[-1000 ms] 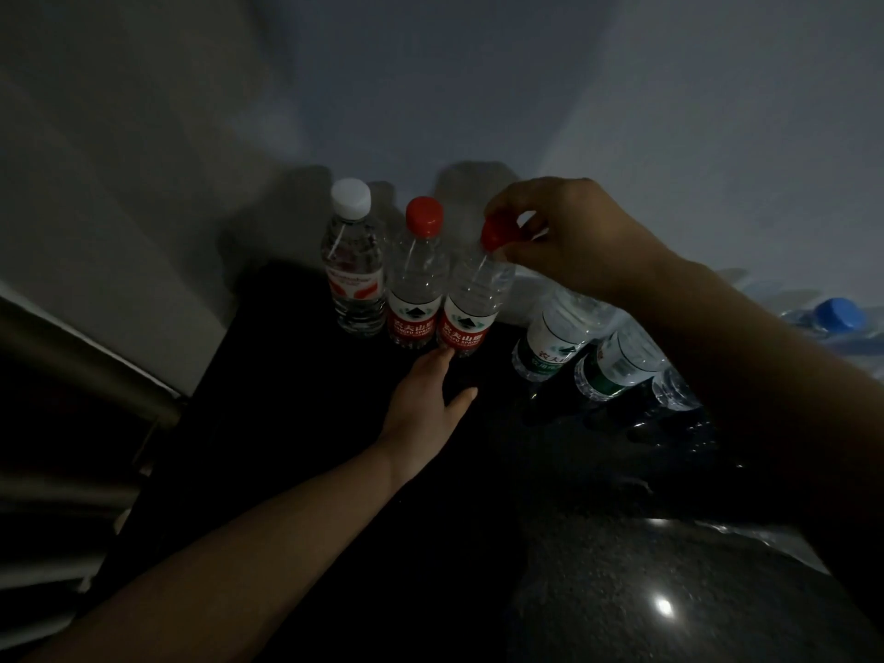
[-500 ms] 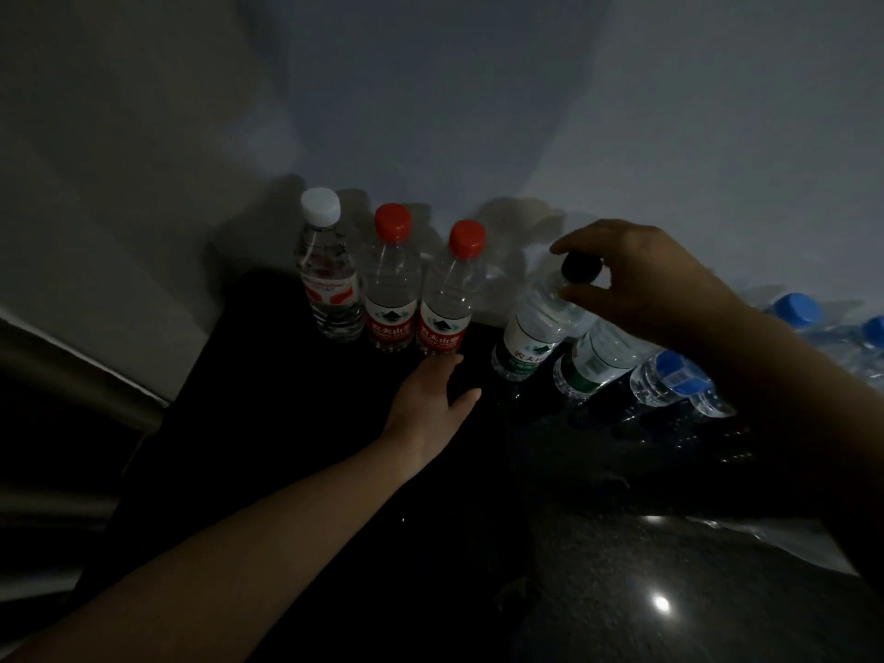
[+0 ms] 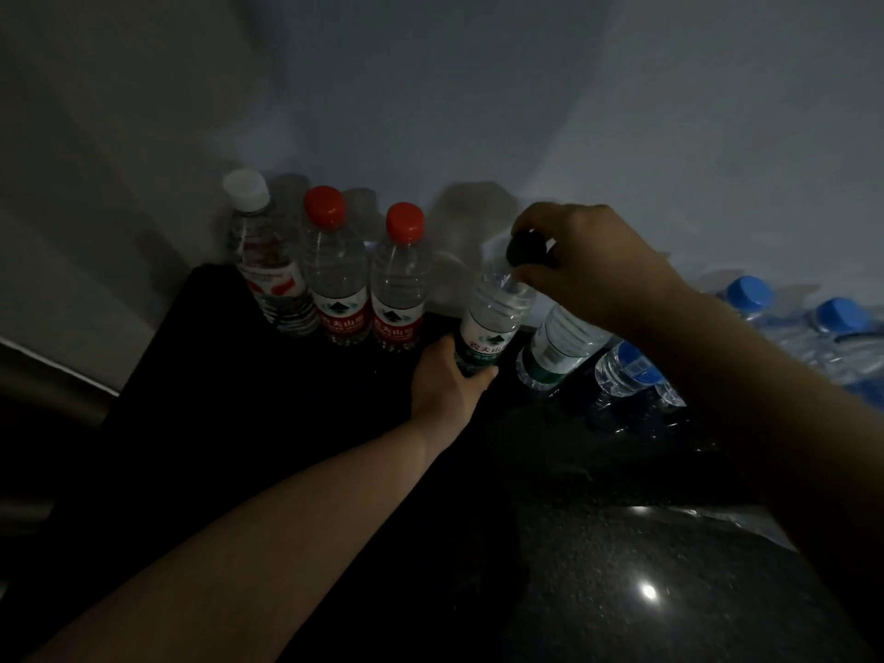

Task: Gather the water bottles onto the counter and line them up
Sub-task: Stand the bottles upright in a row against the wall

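Observation:
Three bottles stand in a row against the wall on the dark counter (image 3: pixel 296 447): a white-capped bottle (image 3: pixel 265 260), then two red-capped bottles (image 3: pixel 335 275) (image 3: pixel 399 284). To their right a green-labelled bottle with a dark cap (image 3: pixel 492 323) stands tilted. My right hand (image 3: pixel 588 265) pinches its cap from above. My left hand (image 3: pixel 447 385) grips its base. Behind it stands a second green-labelled bottle (image 3: pixel 559 346), partly hidden by my right wrist.
A blue-capped bottle (image 3: pixel 626 370) lies under my right forearm. More blue-capped bottles (image 3: pixel 751 294) (image 3: pixel 842 315) stand at the far right by the wall. A metal rail (image 3: pixel 43 390) runs along the left edge. The glossy counter reflects a light at the front right.
My right hand let go of the third red-capped bottle and took the dark cap of the green-labelled one. My left hand left the counter and closed round that bottle's base.

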`<state>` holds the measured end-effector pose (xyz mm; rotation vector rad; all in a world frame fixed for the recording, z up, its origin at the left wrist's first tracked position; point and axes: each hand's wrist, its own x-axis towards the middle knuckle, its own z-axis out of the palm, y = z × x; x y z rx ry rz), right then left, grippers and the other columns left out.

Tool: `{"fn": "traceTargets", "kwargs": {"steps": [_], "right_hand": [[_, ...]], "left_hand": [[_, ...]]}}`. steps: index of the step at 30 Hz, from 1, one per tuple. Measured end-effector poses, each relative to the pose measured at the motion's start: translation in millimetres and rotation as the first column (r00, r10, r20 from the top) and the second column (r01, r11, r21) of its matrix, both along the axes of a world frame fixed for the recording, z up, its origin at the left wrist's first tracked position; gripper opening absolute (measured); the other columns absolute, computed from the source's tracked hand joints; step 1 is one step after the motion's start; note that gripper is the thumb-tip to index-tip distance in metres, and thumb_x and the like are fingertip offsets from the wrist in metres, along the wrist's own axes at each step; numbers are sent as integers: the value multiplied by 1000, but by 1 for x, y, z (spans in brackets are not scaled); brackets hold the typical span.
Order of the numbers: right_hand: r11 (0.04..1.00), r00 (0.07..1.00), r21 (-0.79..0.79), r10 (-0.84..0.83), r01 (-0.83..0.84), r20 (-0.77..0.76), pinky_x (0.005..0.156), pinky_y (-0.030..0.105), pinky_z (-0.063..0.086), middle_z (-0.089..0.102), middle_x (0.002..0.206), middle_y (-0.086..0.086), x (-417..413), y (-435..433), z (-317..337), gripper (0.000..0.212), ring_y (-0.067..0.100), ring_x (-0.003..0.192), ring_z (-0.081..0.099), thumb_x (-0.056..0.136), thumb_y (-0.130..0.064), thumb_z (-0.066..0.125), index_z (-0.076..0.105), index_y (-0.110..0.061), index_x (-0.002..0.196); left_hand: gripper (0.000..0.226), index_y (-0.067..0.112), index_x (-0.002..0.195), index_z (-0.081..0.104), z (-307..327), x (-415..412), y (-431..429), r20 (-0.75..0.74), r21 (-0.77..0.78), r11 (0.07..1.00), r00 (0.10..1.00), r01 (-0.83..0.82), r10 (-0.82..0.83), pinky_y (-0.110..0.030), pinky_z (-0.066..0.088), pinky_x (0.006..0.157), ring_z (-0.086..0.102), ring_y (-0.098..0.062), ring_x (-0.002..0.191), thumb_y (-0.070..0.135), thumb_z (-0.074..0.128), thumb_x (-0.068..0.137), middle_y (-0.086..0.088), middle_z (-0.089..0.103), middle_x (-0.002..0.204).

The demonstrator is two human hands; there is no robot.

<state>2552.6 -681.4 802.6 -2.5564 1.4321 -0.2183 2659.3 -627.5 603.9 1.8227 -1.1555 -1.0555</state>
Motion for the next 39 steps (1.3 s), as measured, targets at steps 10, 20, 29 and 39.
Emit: {"fn": "traceTargets", "kwargs": {"steps": [10, 20, 29, 39], "right_hand": [[998, 996, 36, 58, -61, 62, 84, 47, 52, 65, 107, 16, 1, -1, -3, 26, 30, 97, 61, 89, -14, 64, 59, -4, 113], [995, 990, -3, 95, -95, 105, 82, 47, 51, 64, 108, 16, 22, -3, -8, 26, 30, 94, 61, 89, -14, 63, 59, -4, 113], [996, 989, 9, 84, -85, 121, 82, 46, 53, 65, 106, 13, 30, -5, -9, 23, 28, 94, 62, 89, -15, 63, 60, -6, 110], [997, 993, 12, 68, -70, 99, 84, 45, 53, 64, 108, 13, 35, -7, -8, 24, 27, 97, 62, 90, -15, 62, 59, -6, 112]], "left_hand": [[36, 9, 105, 63, 0, 0, -2, -63, -25, 996, 995, -80, 78, -35, 54, 91, 63, -15, 102, 25, 79, 77, -6, 68, 109], [34, 6, 116, 58, -4, 14, 14, -42, -103, 988, 993, -116, 112, -36, 53, 93, 58, -18, 113, 18, 69, 86, -10, 61, 120], [61, 11, 144, 37, -2, 20, 30, -115, -53, 998, 993, -22, 16, -21, 42, 95, 48, -19, 130, 19, 64, 90, -9, 44, 144], [69, 14, 148, 31, 2, 23, 23, -110, 17, 1000, 994, 9, -7, -42, 41, 109, 42, -25, 136, 29, 64, 90, -11, 37, 150]]}}
